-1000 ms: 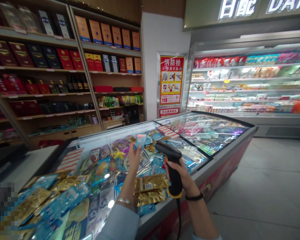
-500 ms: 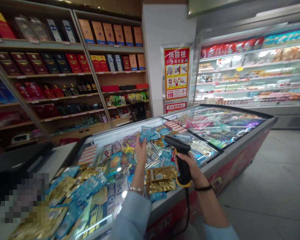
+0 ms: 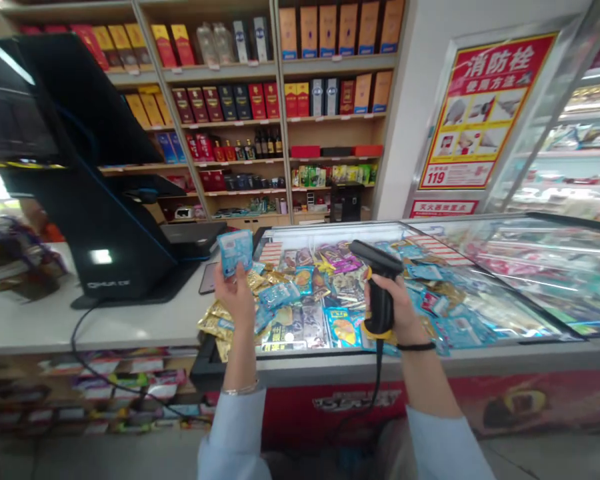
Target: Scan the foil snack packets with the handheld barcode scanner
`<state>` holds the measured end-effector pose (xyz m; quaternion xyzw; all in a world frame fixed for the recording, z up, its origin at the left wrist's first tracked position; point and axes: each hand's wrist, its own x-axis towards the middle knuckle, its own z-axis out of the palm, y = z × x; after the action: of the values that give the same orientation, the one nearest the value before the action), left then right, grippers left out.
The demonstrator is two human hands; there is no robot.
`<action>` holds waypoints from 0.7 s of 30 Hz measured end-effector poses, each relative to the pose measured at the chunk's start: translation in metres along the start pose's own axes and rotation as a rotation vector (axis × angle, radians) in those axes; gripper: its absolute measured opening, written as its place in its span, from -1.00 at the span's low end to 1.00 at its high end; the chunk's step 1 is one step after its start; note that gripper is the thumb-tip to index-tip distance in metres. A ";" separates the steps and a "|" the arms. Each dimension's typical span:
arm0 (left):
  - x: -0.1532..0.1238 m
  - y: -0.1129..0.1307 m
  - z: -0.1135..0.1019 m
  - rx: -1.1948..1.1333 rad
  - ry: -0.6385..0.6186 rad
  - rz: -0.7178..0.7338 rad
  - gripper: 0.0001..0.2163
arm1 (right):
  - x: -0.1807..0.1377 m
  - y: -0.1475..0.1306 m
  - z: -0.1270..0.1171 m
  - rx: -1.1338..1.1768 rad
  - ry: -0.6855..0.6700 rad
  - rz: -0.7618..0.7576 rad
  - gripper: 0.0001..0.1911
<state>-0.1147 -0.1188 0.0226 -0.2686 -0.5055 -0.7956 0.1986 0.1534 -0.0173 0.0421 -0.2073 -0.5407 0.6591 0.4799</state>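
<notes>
My left hand [image 3: 236, 293] is closed on a small light-blue snack packet [image 3: 235, 250], held up near the left end of the chest freezer [image 3: 300, 366]. In my right hand [image 3: 403, 310] is a black and yellow barcode scanner [image 3: 379, 287], gripped by its handle above the freezer, its head pointing left and its cable hanging down. Below and between my hands, blue and gold packets [image 3: 280, 294] lie in a pile on the glass top. More blue packets [image 3: 463, 327] are heaped to the right of the scanner.
A black checkout terminal [image 3: 115, 220] stands on the white counter [image 3: 145, 327] at left, its cable running down the front. A phone [image 3: 208, 278] lies at the counter's end. Shelves of boxed goods [image 3: 233, 103] line the back, beside a red fire-hydrant poster [image 3: 487, 113].
The view has swung left, bringing the checkout terminal into sight. My left hand has carried the blue packet leftward, away from the right-hand heap. The scanner stays in my right hand.
</notes>
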 end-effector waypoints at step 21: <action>-0.016 -0.068 -0.119 1.017 -0.147 0.013 -0.71 | 0.082 0.159 0.156 0.055 -0.419 0.263 -0.68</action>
<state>-0.1689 -0.1982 -0.0763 -0.1962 -0.8395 -0.4268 0.2731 -0.0724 -0.0201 -0.0315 -0.1217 -0.5787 0.7589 0.2726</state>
